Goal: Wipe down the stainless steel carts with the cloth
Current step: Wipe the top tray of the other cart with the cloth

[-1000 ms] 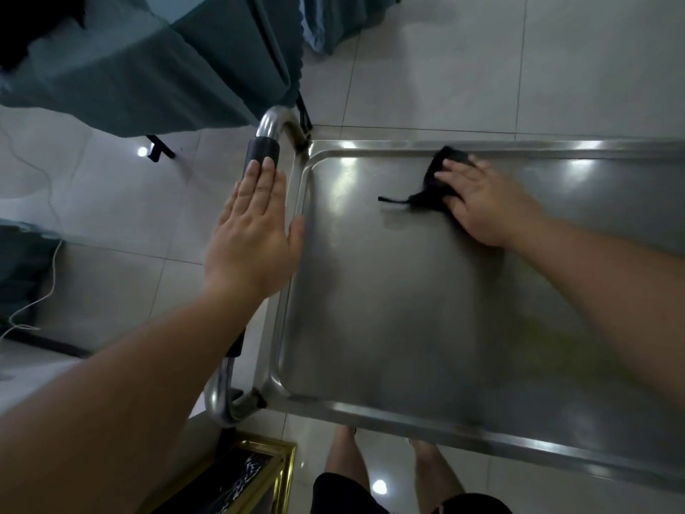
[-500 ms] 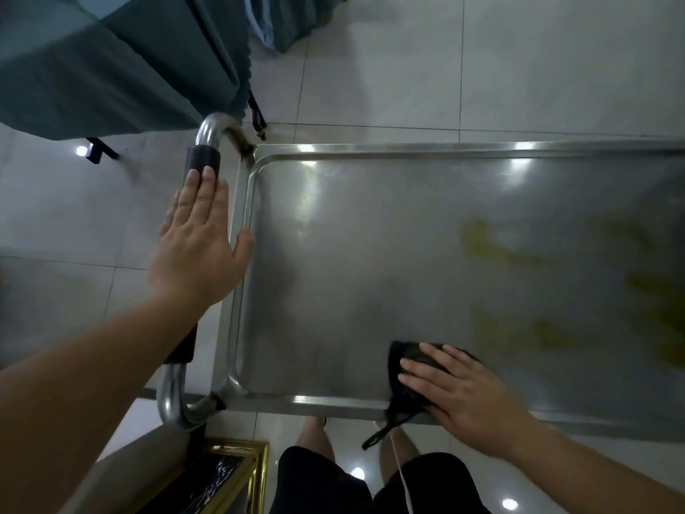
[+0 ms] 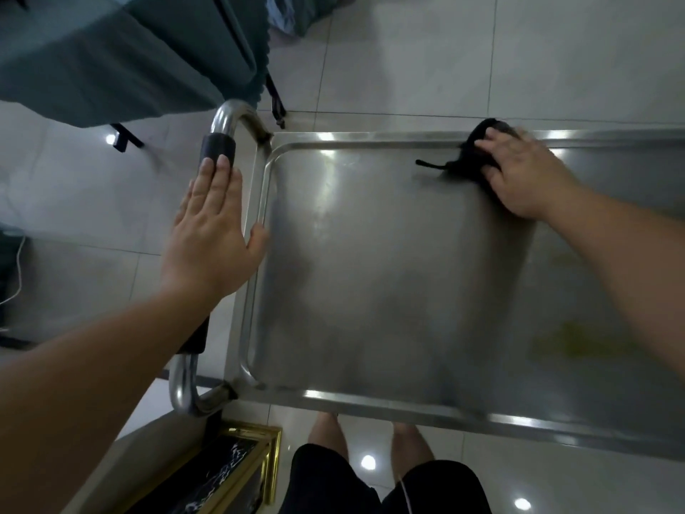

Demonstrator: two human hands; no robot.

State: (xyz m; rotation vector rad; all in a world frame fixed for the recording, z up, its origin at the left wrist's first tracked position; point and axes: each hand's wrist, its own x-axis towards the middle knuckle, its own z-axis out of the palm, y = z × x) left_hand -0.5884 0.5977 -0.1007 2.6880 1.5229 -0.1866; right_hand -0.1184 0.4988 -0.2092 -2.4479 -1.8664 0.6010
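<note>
My right hand lay flat on the black cloth, fingers straight, pressing it onto the cart top at the far rim, well right of the far left corner. A thin black tail of the cloth trailed left across the steel. My left hand was open too, palm down over the push handle, fingertips on its black grip and thumb touching the tray's left rim.

Around the cart: a table draped in teal cloth stood just beyond the handle's far bend, with its dark folding legs near the far left corner. A gold-framed black panel sat below the handle's near end. My legs in black shorts were just beside the near rim.

The tray had a raised lip on all visible sides. Most of the steel surface was bare, with yellowish smears toward the right. Pale floor tiles lay open past the far rim.
</note>
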